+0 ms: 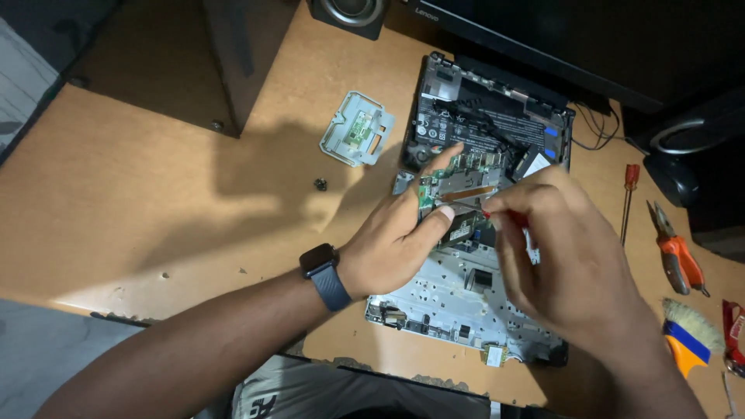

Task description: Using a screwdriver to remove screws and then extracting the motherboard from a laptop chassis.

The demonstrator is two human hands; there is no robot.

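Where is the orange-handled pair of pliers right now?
In the head view, the pliers lie on the desk at the far right, between the red screwdriver and the brush.

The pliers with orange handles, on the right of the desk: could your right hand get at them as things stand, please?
Probably yes: the pliers lie in the open beside the right hand, nothing between, though that hand holds a small red-tipped tool.

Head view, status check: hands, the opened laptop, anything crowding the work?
Left hand flat on the opened laptop, steadying. Right hand pinching a red-handled tool over the board. Loose grey bracket and screw lie left, clear of the hands.
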